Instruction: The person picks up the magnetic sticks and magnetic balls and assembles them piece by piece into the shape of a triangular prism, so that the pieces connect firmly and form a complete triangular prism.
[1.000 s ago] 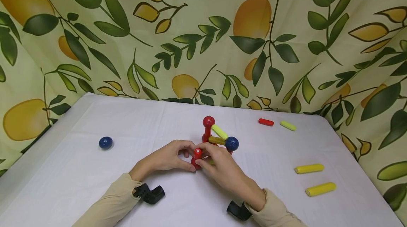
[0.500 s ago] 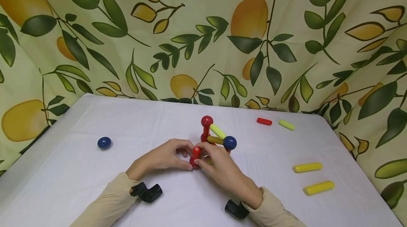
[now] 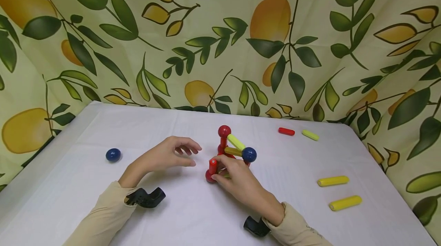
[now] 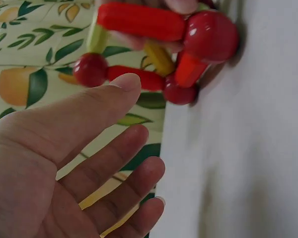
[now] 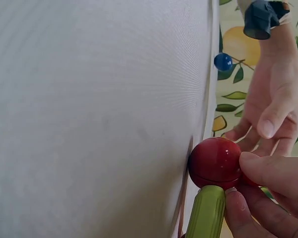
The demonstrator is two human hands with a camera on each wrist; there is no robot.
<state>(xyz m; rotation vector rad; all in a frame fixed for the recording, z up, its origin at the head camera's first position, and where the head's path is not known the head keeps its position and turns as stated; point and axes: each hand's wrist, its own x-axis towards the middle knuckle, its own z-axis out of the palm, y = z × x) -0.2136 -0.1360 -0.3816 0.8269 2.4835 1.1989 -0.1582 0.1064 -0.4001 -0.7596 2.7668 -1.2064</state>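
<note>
A frame of magnetic rods and balls stands mid-table. Its near corner is a red ball (image 3: 210,176) with a red magnetic rod (image 3: 213,166) rising upright from it. My right hand (image 3: 237,177) pinches this rod close to the ball, thumb against the ball in the right wrist view. My left hand (image 3: 172,154) hovers left of the frame, apart from it, fingers loosely spread and holding nothing. Farther back are an upper red ball (image 3: 224,131), a lime rod (image 3: 236,142), an ochre rod (image 3: 233,151) and a blue ball (image 3: 249,154). A green rod (image 5: 207,213) meets the near ball, partly hidden by my right hand.
A loose blue ball (image 3: 113,155) lies at left. Toward the back right are a short red rod (image 3: 286,131) and a short lime rod (image 3: 310,135). Two longer yellow rods, a farther one (image 3: 333,181) and a nearer one (image 3: 345,203), lie at right. A patterned curtain (image 3: 206,46) hangs behind.
My left hand has let go of the near red ball and rod and drawn back to the left. The right hand stays in place, and the red rod still stands upright.
</note>
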